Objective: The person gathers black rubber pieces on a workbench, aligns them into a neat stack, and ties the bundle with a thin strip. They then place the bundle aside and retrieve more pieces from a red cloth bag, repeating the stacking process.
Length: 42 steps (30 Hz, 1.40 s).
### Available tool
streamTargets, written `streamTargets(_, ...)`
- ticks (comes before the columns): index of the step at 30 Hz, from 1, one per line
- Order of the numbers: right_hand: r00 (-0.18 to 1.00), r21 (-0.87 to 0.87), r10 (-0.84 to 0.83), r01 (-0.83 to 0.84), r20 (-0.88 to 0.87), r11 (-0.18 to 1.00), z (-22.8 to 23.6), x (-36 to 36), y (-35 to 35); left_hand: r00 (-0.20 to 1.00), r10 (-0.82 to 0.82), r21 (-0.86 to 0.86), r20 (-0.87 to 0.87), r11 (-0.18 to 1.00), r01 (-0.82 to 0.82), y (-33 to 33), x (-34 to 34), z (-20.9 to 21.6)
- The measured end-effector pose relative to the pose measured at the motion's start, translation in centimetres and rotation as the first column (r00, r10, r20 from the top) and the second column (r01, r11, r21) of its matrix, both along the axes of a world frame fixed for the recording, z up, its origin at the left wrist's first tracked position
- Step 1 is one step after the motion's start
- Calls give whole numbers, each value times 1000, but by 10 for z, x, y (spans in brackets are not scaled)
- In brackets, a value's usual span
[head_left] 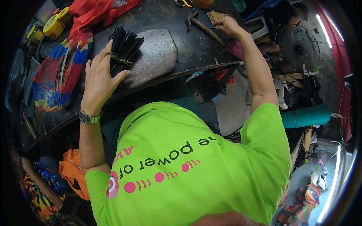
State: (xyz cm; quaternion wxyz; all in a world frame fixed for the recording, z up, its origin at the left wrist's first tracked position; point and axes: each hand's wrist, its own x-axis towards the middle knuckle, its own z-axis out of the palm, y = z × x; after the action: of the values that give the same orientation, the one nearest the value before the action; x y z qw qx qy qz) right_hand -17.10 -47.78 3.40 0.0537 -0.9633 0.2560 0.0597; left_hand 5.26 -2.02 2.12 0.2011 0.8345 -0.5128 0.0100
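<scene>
Left hand (98, 71), thumb splayed wide, against tied black bundle (127, 44) at left end of slab (158, 54); right hand (229, 27) at tan pieces (216, 16), grip unclear to me. I'd judge bundle could spill if tie (121, 60) slips.

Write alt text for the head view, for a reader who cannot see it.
A person's left hand touches a tied bundle of black strips at a grey slab on a dark table; the right hand touches tan pieces. A hammer lies between the hands; a bright green shirt fills the foreground.
</scene>
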Motion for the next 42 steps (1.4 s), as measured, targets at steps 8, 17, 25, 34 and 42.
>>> streamTargets(8,994,46,13,-9,-104,999,7,8,18,1000,-14,-47,-1,999,14,1,2,-3)
streamTargets(17,1000,8,13,-13,-6,1000,-4,5,11,1000,-16,-61,-11,998,16,1,3,-3)
streamTargets(25,988,-129,-11,-10,-154,992,-4,-9,11,999,-35,-92,7,995,36,1,6,-7)
streamTargets(34,977,-181,9,-49,-214,982,-3,-11,16,1000,-26,-93,10,995,27,0,5,-8)
streamTargets(42,946,-89,76,-109,-315,990,-5,-14,12,1000,-19,-91,17,996,21,0,4,-7)
